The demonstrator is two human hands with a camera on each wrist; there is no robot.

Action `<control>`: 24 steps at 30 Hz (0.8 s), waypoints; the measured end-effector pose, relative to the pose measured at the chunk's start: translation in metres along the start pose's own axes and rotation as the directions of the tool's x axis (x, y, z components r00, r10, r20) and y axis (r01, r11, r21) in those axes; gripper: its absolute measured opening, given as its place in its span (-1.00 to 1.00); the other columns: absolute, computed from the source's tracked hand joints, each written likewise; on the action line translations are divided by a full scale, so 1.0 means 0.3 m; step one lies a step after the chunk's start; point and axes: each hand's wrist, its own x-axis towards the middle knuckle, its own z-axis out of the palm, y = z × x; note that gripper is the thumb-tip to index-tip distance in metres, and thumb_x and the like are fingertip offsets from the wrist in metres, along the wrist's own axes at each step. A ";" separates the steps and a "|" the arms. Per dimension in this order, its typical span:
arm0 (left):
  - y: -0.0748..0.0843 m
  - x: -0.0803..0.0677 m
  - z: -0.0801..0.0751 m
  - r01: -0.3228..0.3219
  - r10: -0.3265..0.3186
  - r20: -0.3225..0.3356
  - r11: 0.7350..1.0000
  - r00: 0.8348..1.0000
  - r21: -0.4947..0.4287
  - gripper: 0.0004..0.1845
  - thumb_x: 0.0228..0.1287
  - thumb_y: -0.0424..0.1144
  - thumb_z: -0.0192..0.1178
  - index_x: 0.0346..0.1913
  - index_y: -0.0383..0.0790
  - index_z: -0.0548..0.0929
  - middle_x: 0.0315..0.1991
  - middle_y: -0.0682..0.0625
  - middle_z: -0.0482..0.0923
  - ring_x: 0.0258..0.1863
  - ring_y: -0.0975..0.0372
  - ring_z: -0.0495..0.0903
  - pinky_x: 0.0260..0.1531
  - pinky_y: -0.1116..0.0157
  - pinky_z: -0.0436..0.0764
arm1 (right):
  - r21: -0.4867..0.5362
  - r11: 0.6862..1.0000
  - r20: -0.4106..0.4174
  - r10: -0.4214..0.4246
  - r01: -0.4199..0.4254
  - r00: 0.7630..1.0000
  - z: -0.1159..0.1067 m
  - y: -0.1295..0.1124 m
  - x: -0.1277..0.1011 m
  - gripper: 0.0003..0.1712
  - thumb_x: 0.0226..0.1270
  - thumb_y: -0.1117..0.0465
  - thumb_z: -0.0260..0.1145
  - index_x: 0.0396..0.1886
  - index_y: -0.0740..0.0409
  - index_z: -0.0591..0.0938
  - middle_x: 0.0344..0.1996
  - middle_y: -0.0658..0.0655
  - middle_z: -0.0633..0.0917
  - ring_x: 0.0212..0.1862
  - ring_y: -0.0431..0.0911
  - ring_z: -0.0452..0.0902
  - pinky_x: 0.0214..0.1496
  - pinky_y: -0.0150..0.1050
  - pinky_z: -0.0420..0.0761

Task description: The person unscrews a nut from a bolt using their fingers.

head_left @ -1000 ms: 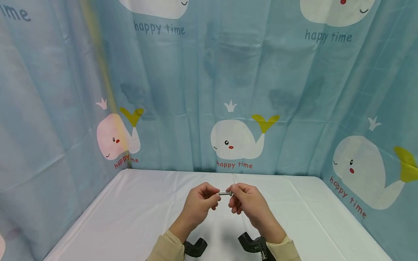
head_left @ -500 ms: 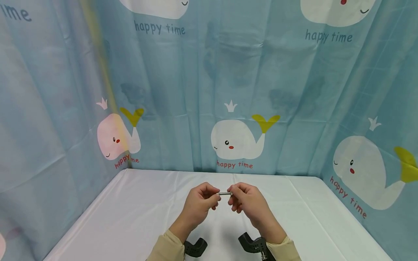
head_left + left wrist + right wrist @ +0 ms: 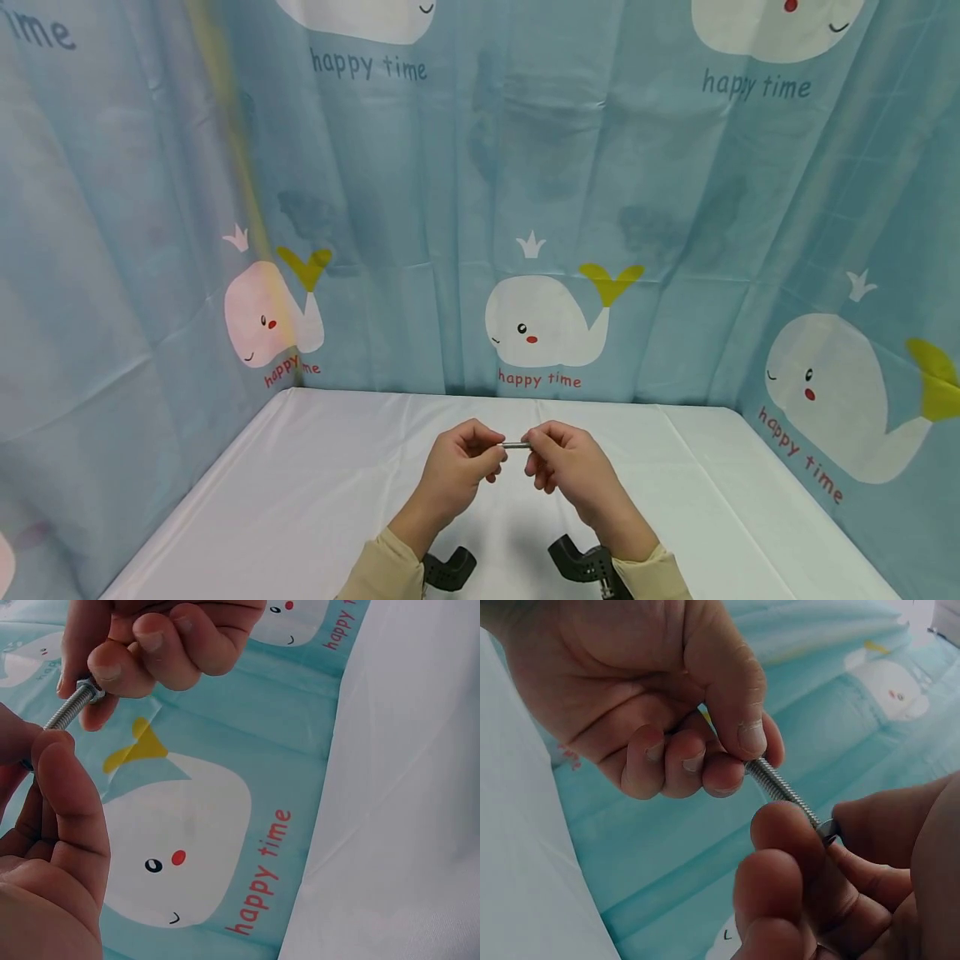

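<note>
Steel, threaded: a slim bolt [image 3: 515, 445] spans the gap between the two hands, held level above the white table [image 3: 300, 483], near its middle. Compared with a second ago, the bare shank showing between the fingertips is a little shorter and the small nut [image 3: 86, 690] at the right end has slipped under the fingers. Likely the nut is being wound along the thread; progress slight. Left hand [image 3: 457, 467] pinches one end with thumb and curled fingers. Right hand [image 3: 566, 467] pinches the nut end likewise. Bolt looks bright, finely ridged, straight. Whale-print curtain [image 3: 540, 317] stands behind, far side.
</note>
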 end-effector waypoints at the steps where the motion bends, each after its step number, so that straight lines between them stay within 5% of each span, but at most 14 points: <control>1: 0.000 0.000 -0.001 0.000 0.000 0.000 1.000 1.000 0.001 -0.90 0.32 -0.42 0.23 -0.14 -0.32 0.66 -0.35 -0.14 0.64 -0.44 0.15 0.57 -0.36 0.29 0.64 | 0.004 1.000 0.001 -0.004 0.004 1.000 0.000 0.000 0.000 -0.69 0.48 0.10 0.24 -0.09 0.30 0.63 -0.45 0.24 0.65 -0.54 -0.01 0.50 -0.48 -0.25 0.54; 6: -0.004 0.001 0.000 0.000 0.000 0.000 1.000 1.000 -0.015 -0.90 0.33 -0.41 0.24 -0.14 -0.32 0.66 -0.34 -0.14 0.64 -0.44 0.15 0.57 -0.37 0.29 0.63 | 0.014 1.000 0.026 0.009 -0.009 1.000 0.002 -0.001 0.001 -0.65 0.45 0.12 0.25 0.07 0.27 0.59 -0.28 0.24 0.70 -0.50 0.00 0.58 -0.46 -0.27 0.57; 11: -0.004 0.001 0.001 -0.001 0.001 0.001 1.000 1.000 -0.016 -0.89 0.33 -0.41 0.24 -0.13 -0.33 0.66 -0.34 -0.13 0.64 -0.45 0.15 0.56 -0.37 0.29 0.63 | -0.010 1.000 0.036 0.003 -0.003 0.999 0.001 -0.001 -0.001 -0.54 0.49 -0.05 0.22 -0.05 0.30 0.63 -0.44 0.22 0.69 -0.55 -0.03 0.55 -0.48 -0.28 0.58; 18: -0.001 -0.002 -0.002 0.000 0.000 -0.003 1.000 1.000 -0.013 -0.90 0.31 -0.40 0.27 -0.14 -0.33 0.66 -0.35 -0.14 0.63 -0.45 0.15 0.56 -0.37 0.29 0.63 | 0.014 1.000 0.045 -0.018 0.018 0.999 0.001 -0.003 0.000 -0.71 0.41 0.24 0.23 0.03 0.30 0.60 -0.29 0.24 0.70 -0.49 0.01 0.58 -0.44 -0.25 0.58; 24: -0.001 0.000 -0.001 -0.005 0.005 0.002 1.000 1.000 -0.009 -0.89 0.32 -0.40 0.27 -0.14 -0.32 0.66 -0.36 -0.15 0.62 -0.45 0.14 0.56 -0.37 0.29 0.63 | -0.001 1.000 0.041 0.010 -0.010 0.999 0.000 0.001 0.001 -0.52 0.50 -0.07 0.19 0.04 0.28 0.61 -0.33 0.23 0.72 -0.52 -0.01 0.59 -0.46 -0.25 0.59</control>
